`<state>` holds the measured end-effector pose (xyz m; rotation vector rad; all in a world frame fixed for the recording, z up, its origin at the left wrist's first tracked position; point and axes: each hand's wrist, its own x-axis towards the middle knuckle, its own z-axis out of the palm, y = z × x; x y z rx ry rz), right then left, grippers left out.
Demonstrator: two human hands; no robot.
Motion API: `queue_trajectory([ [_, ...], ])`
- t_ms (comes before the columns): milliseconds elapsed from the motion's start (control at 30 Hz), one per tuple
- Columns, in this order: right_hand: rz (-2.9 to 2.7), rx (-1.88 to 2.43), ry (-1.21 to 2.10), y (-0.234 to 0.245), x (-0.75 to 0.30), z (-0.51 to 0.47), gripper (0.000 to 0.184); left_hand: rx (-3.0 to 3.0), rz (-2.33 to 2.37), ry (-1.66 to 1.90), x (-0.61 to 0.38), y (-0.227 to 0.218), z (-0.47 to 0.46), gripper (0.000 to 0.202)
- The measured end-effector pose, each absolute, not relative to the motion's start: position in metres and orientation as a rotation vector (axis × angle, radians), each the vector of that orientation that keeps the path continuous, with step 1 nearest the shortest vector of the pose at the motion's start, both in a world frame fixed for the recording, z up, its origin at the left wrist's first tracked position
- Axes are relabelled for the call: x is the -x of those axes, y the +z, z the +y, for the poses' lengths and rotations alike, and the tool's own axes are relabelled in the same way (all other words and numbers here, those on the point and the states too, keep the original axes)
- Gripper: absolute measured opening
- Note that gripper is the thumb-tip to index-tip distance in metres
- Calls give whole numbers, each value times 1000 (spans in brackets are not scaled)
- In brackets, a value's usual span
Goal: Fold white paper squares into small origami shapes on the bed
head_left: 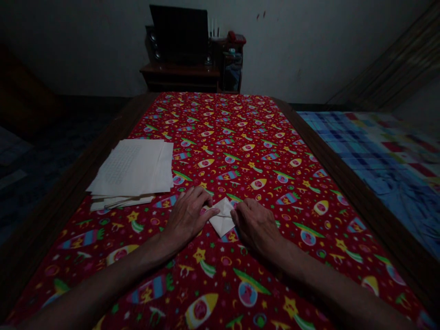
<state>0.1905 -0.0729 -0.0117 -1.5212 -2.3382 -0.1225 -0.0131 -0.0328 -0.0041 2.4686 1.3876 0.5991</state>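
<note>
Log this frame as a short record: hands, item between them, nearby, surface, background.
left hand: thumb at the left corner of the folded paper
right hand: fingers at its right corner
item shape: small, white, roughly diamond
nearby: stack of paper sheets, left of the hands
surface: red cloth printed with rockets and stars
background: dark screen on a desk
lighting: dim
</note>
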Motion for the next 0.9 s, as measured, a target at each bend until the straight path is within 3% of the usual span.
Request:
queue_trajectory([
  [233, -2545, 929, -138, -10, -191, -71, 41, -2524, 1384, 589, 13, -6, -32, 18],
  [800, -2688, 1066, 168, -11, -200, -77, 53, -2628, 1367, 642, 32, -7, -35, 13],
  [900, -2699, 1054, 173, -9, -201, -78, 59, -2789, 1117, 685, 31, -5, -43, 25],
])
